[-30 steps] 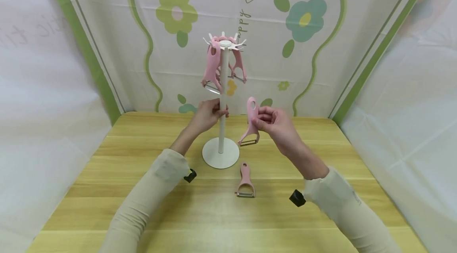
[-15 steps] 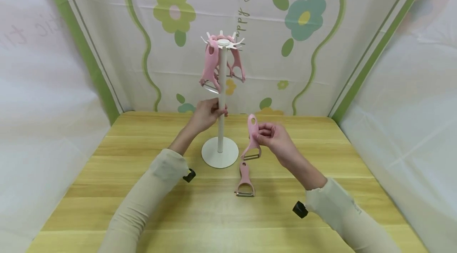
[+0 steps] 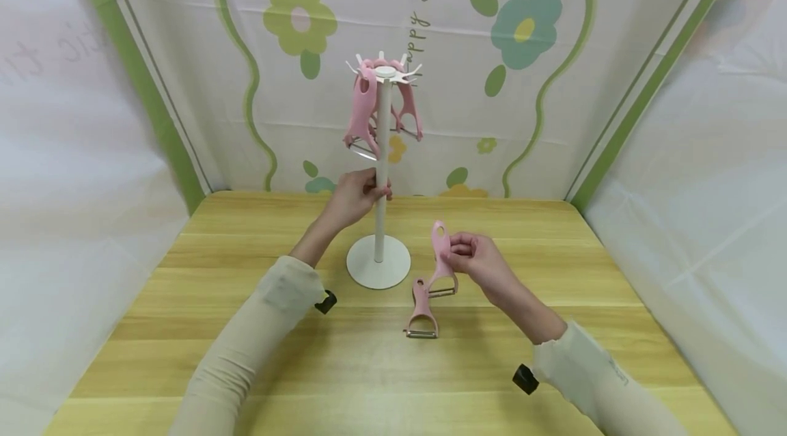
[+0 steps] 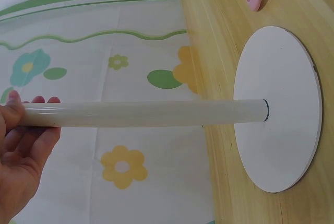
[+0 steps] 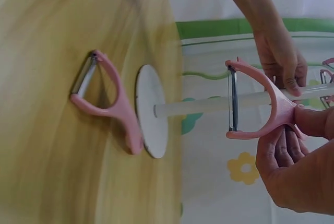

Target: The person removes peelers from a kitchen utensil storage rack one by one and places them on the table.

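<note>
In the head view, a white rack [image 3: 380, 231] stands upright on the wooden counter [image 3: 307, 368], pink hanging peelers [image 3: 363, 108] on its top hooks, blades down. The person's left hand [image 3: 353, 198], its forearm extending toward 1 o'clock, has its grip wrapped around the pole above the round base [image 3: 365, 272]. The right hand [image 3: 482, 262], forearm angled toward 10 o'clock, pinches a held peeler [image 3: 439, 242] at 3 o'clock from the base; its long axis runs nearly 12 to 6, holed end up, blade down. A second peeler [image 3: 421, 299] lies between 4 and 5 o'clock of the base, handle toward 12.

In the left wrist view, the pole runs across the frame, base at 3 o'clock, left thumb and fingers grasping it at 9. A pink handle end shows near 1 o'clock.

In the right wrist view, the held peeler's blade faces 9 o'clock, its handle clasped between thumb and fingers toward 3. The second peeler's handle points toward 5 o'clock, just beside the base.
</note>
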Demonstrator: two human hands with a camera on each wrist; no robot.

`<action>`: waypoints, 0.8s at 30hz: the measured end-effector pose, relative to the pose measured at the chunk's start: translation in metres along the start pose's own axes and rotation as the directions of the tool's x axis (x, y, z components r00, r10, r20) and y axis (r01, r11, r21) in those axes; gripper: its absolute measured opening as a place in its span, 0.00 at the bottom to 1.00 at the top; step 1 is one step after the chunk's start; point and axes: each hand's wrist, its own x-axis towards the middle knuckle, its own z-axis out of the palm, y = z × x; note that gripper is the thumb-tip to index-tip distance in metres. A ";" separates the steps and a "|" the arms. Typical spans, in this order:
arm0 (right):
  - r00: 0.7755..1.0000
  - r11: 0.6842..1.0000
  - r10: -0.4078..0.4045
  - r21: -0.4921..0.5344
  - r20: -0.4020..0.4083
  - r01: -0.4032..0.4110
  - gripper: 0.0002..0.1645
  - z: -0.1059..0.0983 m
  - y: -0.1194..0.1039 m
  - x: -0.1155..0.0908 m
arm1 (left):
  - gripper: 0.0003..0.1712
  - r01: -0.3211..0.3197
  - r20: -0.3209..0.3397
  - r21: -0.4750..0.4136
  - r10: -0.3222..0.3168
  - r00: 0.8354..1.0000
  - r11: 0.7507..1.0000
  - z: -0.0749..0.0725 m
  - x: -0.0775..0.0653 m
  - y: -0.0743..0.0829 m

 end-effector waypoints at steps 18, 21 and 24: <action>0.992 0.991 0.122 -0.060 0.011 -0.121 0.15 -0.007 0.049 -0.014 | 0.06 -0.002 0.003 0.004 0.002 1.000 1.000 0.001 0.000 -0.002; 0.989 0.987 0.149 -0.063 -0.014 -0.150 0.15 -0.008 0.054 -0.016 | 0.06 0.003 0.008 0.008 -0.003 1.000 1.000 0.001 0.000 -0.002; 0.981 0.980 0.184 -0.067 -0.057 -0.188 0.16 -0.008 0.059 -0.015 | 0.05 0.003 0.014 0.001 -0.003 1.000 1.000 0.000 0.000 -0.001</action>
